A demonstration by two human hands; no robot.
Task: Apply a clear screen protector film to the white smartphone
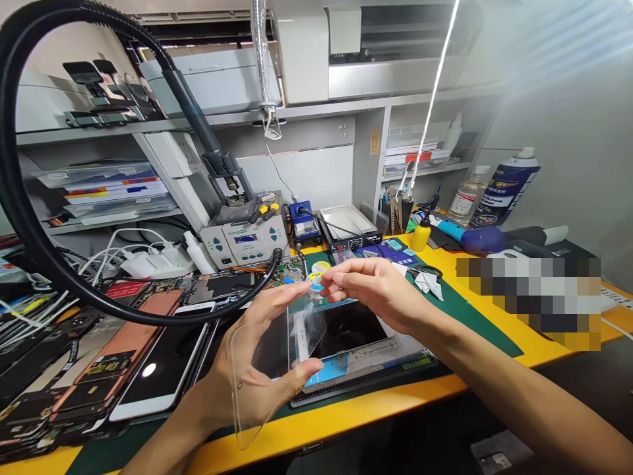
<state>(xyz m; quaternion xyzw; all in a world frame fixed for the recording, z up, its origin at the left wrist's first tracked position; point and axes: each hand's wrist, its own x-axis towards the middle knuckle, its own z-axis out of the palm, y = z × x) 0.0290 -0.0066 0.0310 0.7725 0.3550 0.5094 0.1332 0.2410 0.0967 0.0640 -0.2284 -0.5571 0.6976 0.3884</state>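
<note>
The left hand (257, 359) is curling around a thin, clear plastic film (311, 326), gripping it by the edges, which is a sound way of keeping prints off its glossy face. The right hand (373, 290) is pinching its fingertips near the film's upper corner, though contact is hard to tell. The flexible sheet is curving above a glass-fronted phone (349, 328) on a green mat (475, 323), at the frame's lower centre.

Yellow bench (376, 396) w/ shelves (316, 109) (LED strip (435, 92))
</note>
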